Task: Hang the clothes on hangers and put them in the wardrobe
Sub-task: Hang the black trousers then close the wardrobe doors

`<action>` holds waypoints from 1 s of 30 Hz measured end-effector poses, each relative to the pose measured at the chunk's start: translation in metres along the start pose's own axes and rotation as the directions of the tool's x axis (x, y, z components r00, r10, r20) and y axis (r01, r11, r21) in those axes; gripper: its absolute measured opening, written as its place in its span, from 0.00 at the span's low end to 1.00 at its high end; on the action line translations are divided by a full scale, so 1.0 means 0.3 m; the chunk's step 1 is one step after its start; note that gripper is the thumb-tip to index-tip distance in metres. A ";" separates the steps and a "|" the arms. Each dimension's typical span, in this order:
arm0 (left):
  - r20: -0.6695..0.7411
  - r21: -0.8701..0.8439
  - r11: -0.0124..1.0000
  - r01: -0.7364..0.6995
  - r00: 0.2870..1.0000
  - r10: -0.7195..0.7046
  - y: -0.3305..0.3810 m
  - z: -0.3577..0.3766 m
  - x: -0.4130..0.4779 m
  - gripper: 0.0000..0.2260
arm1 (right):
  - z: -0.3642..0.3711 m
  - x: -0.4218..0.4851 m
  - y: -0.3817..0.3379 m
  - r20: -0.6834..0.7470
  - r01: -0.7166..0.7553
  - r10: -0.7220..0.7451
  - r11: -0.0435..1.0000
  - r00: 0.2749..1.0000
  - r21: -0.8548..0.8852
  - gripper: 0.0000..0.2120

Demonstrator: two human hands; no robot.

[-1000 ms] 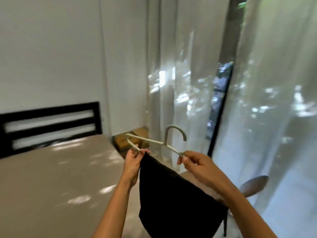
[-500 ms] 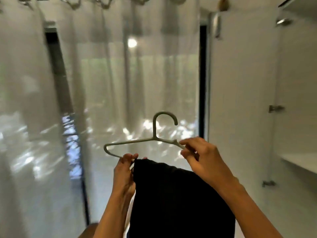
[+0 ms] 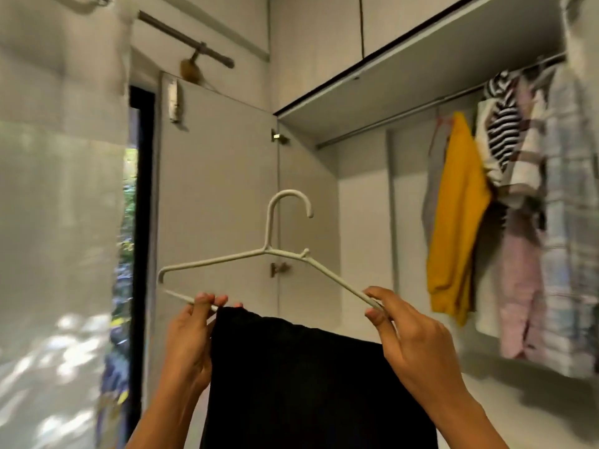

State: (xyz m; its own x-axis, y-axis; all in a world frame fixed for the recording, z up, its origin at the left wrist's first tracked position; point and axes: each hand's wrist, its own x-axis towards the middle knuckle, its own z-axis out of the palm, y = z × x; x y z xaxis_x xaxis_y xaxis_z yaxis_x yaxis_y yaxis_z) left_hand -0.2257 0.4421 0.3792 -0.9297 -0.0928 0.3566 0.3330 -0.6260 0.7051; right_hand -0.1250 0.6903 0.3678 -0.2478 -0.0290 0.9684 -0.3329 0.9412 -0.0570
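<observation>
Far left, a sheer curtain (image 3: 58, 222); next, an open wardrobe door (image 3: 217, 189). In front of it, one white hanger (image 3: 266, 251) with one black garment (image 3: 308, 384) draped over its lower bar. Pinched at the left end by left hand (image 3: 189, 345) fingers, at the right end by right hand (image 3: 415, 345) fingers. Far right, a rail (image 3: 405, 114) with several hung clothes (image 3: 453, 222).

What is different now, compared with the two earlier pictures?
The person turned from bed and curtains to the open wardrobe, carrying the hanger and black garment there. Unchanged: left hand and right hand pinch the hanger, garment draped over its bar.
</observation>
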 end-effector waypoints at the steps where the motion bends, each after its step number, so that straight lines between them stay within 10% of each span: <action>1: 0.044 0.031 1.000 -0.001 0.999 0.000 -0.037 0.037 0.061 0.09 | 0.004 0.019 0.035 -0.046 -0.035 0.036 0.999 0.998 0.006 0.15; 11: 0.489 0.502 0.824 -0.264 0.872 -0.018 -0.388 0.487 0.570 0.15 | 0.056 0.299 0.361 -0.339 -0.164 0.034 0.918 0.940 -0.362 0.06; 30: 0.722 0.309 0.625 -0.717 0.604 0.336 -1.016 1.442 1.194 0.25 | 0.180 0.979 1.226 -0.259 -0.205 -0.023 0.547 0.966 -0.812 0.08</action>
State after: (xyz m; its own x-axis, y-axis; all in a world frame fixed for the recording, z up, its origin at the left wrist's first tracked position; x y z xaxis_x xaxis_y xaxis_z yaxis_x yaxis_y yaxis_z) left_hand -0.5921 0.9346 0.5570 -0.3361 0.2925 0.8953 0.9232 -0.0857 0.3746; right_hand -0.3695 1.0098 0.6181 0.0041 0.0376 0.9993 0.6075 0.7936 -0.0323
